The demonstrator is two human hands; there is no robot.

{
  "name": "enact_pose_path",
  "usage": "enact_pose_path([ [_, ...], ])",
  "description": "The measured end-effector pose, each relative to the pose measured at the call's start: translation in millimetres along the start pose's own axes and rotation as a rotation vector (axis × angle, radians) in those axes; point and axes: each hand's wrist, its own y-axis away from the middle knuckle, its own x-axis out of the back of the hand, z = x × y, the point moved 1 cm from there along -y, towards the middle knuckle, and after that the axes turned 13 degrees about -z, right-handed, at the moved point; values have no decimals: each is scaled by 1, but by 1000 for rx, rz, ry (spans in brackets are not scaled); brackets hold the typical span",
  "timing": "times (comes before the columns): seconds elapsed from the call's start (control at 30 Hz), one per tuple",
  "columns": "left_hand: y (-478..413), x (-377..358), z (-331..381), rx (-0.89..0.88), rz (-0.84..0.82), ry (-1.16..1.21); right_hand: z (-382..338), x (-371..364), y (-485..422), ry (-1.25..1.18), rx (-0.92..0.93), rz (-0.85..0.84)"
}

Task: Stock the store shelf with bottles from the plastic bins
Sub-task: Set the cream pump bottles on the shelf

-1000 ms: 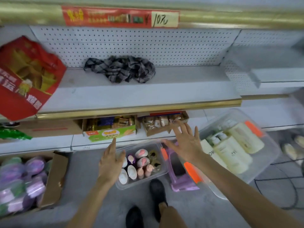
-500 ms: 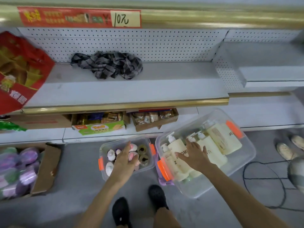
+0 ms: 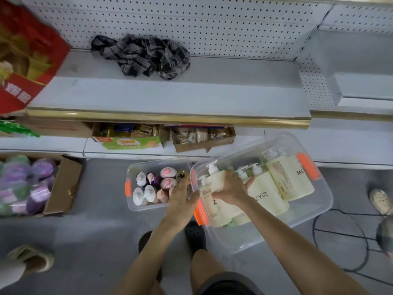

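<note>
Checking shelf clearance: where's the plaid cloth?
Head view: the plaid cloth lies crumpled on the upper shelf, left of centre, against the pegboard, right of the red bag.

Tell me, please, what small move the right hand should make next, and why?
Probably lift the cream pump bottle up out of the large clear bin: the right hand already grips it among the other bottles, and the white shelf above shows bare space in front of the checked cloth.

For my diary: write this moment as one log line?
left hand: over small bin | right hand: grips cream pump bottle | shelf: no bottles
</note>
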Motion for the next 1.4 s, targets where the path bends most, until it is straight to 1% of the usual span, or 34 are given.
enact_pose_path([
  [0.1, 1, 2, -2, 12, 4, 46, 6, 1, 0, -69, 37, 43],
  [0.17, 2, 4, -2, 9, -16, 78, 8, 7, 1, -203, 60, 42],
  [0.27, 7, 2, 7, -34, -100, 130, 12, 18, -4, -512, 201, -1],
  [0.4, 4, -5, 9, -11, -219, 184, -7, 42, 23, -670, 369, 38],
  [0.47, 1, -8, 10, -37, -253, 205, -16, 53, 40, -776, 434, -32],
  [0.53, 1, -8, 13, -71, -193, 260, -27, 62, 58, -862, 527, -119],
  [0.6, 0, -6, 16, -73, -91, 308, -34, 64, 66, -879, 576, -149],
  [0.67, -2, -3, 11, -86, -62, 346, -38, 62, 73, -857, 545, -177],
  [0.77, 1, 0, 0, -81, -60, 369, -34, 53, 71, -808, 500, -300],
  [0.8, 4, 2, -4, -76, -59, 373, -28, 50, 68, -812, 488, -299],
  [0.83, 5, 4, -8, -71, -64, 380, -21, 48, 64, -824, 458, -247],
  [0.87, 6, 6, -12, -69, -61, 397, -9, 45, 58, -819, 404, -137],
  [0.93, 9, 13, -17, -60, -49, 426, 25, 36, 44, -706, 227, 149],
  [0.97, 10, 17, -19, -57, -40, 439, 43, 29, 39, -634, 135, 220],
  [1.0, 12, 21, -19, -53, -37, 452, 58, 21, 36, -584, 41, 216],
  [1.03, 12, 24, -20, -41, -33, 459, 70, 13, 36, -543, -46, 167],
  [1.1, 14, 28, -22, -31, -15, 468, 81, -3, 39, -425, -139, 62],
  [1.17, 16, 30, -21, -35, -13, 486, 84, -15, 40, -295, -164, 39],
  [1.23, 20, 31, -18, -45, -17, 480, 84, -16, 39, -236, -187, 54],
  [1.4, 23, 31, -10, -85, -20, 470, 84, -15, 36, -256, -204, 85],
])
